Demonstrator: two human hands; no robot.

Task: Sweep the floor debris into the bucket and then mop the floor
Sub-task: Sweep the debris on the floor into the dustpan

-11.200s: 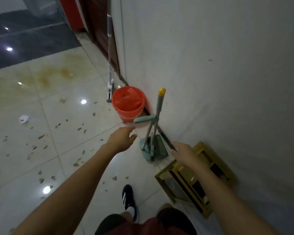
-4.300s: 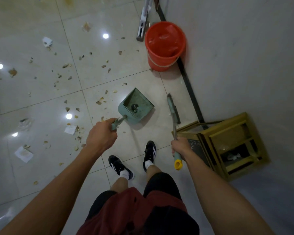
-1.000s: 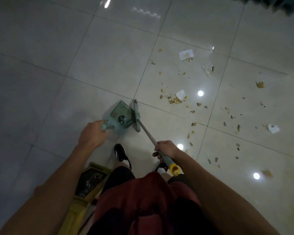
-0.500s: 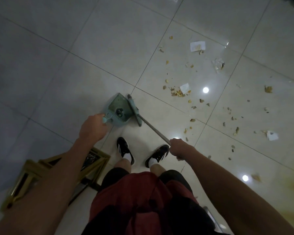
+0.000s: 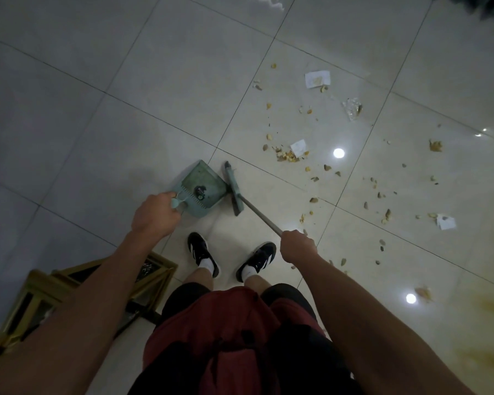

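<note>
Glossy tiled floor (image 5: 154, 81), debris (image 5: 288, 156) scattered right; left hand (image 5: 154, 213) grips dustpan (image 5: 201, 186), right hand (image 5: 297, 248) grips broom (image 5: 233, 189).

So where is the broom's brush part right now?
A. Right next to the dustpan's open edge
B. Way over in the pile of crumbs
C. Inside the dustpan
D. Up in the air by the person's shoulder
A. The broom head lies along the open edge of the dustpan, down on the floor, while the crumbs lie farther off to the right.
</note>
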